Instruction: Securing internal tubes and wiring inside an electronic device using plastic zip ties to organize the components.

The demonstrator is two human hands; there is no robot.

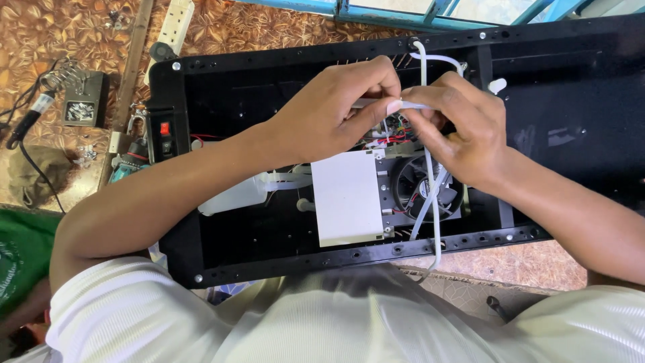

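Head view: my left hand and my right hand meet over the middle of an open black casing that lies flat before me. Both hands pinch a thin white tube. The left fingers close on its near end from the left, and the right thumb and forefinger close on it just beside them, so the two grips almost touch. The tube passes between the hands, loops up toward the far rim of the casing, and also runs down under my right hand, across a black fan, to the near rim. A white rectangular box sits just below my left hand, touching the fan's mount. Coloured wires show in the gap beneath the fingers. A red rocker switch sits in the casing's left wall. Outside the casing, on the patterned surface to the left, stand a soldering iron holder and a white power strip, well apart from both hands.
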